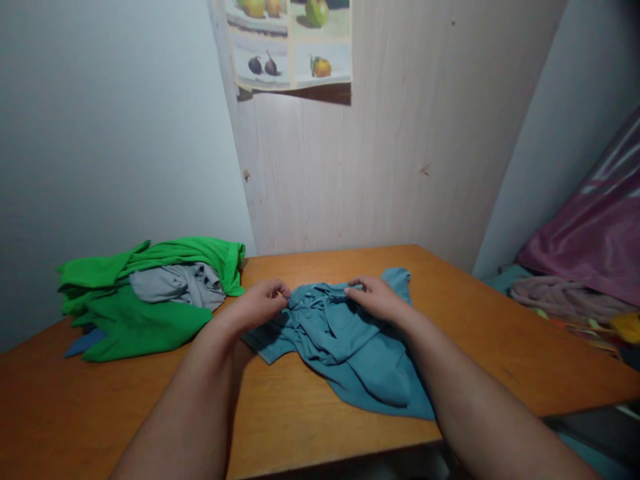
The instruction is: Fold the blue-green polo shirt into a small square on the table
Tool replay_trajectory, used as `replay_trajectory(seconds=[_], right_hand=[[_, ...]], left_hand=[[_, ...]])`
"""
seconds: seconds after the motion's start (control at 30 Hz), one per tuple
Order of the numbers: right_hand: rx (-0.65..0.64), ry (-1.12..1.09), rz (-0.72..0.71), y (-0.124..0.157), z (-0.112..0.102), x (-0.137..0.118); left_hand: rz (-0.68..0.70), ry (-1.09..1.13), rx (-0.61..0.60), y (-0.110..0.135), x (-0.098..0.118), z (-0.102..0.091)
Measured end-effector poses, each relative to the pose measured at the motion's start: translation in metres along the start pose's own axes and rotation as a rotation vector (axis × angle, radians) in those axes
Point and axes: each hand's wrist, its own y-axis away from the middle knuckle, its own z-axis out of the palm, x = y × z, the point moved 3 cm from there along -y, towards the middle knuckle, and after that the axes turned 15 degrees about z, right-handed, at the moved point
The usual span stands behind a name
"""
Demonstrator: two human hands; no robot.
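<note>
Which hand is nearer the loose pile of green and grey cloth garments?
Left. The left hand is just past the right edge of the pile; the right hand is farther right, at the crumpled teal cloth garment.

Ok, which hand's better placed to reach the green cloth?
Left, I'd say: the left hand is beside the green cloth; the right hand is farther off, at the teal shirt.

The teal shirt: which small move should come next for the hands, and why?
Perhaps draw the left hand and right hand gently apart: both are near the far edge of the teal shirt, and the cloth between them looks bunched, so a light pull may flatten it.
</note>
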Motion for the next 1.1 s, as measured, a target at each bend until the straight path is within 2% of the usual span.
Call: replay_trajectory(seconds=[0.2,0.27,0.4,0.5,0.57,0.7,0.83,0.93,1.03,1.1], right_hand=[[-0.099,0.239,-0.012,0.006,0.012,0.006],[-0.131,0.275,-0.025,0.006,0.011,0.006],[-0.223,0.305,0.001,0.007,0.011,0.005],[-0.215,0.308,0.010,0.006,0.010,0.003],[-0.119,0.281,0.013,0.004,0.006,0.001],[0.144,0.128,-0.001,0.001,-0.007,-0.003],[0.207,-0.002,-0.060,0.001,-0.008,-0.006],[0.101,-0.043,-0.112,0.004,0.005,-0.005],[-0.160,0.064,-0.115,0.010,0.025,0.000],[-0.272,0.172,-0.107,0.014,0.034,0.003]], left_hand=[[-0.001,-0.093,-0.066,-0.003,-0.014,0.016],[0.010,-0.190,0.002,-0.007,-0.016,0.019],[0.070,-0.335,0.234,-0.014,-0.005,0.020],[0.168,-0.365,0.271,-0.016,0.008,0.031],[0.234,-0.368,0.225,-0.016,0.013,0.045],[0.324,-0.328,0.041,-0.012,0.014,0.074],[0.347,-0.414,-0.238,-0.005,0.017,0.090],[0.256,-0.488,-0.363,-0.001,0.019,0.092],[0.168,-0.512,-0.349,-0.001,0.015,0.087],[0.143,-0.504,-0.299,-0.003,0.011,0.083]])
